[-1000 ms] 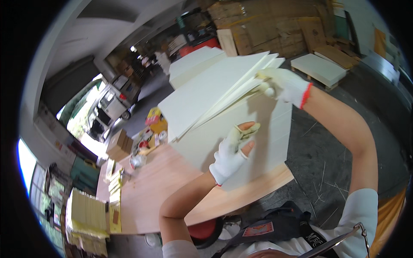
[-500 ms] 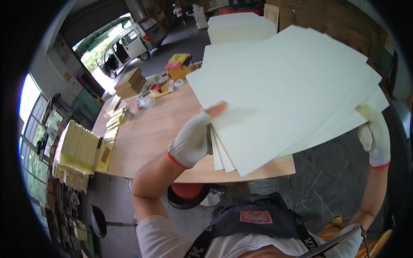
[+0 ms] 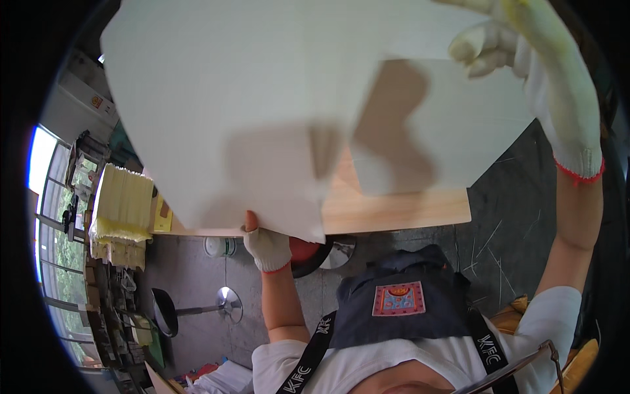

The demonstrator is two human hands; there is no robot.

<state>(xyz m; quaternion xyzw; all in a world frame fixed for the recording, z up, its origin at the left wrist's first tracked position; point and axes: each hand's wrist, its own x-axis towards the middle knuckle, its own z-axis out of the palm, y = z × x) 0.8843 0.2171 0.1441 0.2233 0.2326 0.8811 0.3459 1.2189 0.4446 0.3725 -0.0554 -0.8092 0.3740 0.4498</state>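
Large white sheets are raised close in front of me, filling much of the upper view. My left hand, in a white knit glove with a red cuff, grips their lower edge, bare thumb on the front face. My right hand, gloved the same way, is high at the right with its fingers curled at the sheets' far right part; its fingertips are partly cut off by the top edge. Below and behind, another white sheet lies over the right part of the wooden table, with dark shadows on it.
A stack of yellowish sheets stands left of the table. On the grey floor are a black stool with a round metal base and a white tub. A red-and-black seat shows under the table's near edge. Thin pale strips lie at the right.
The fanned white sheets have come up closer to me, hiding the van and the table's far part. My left hand moved lower, my right hand higher. A separate sheet now shows on the table.
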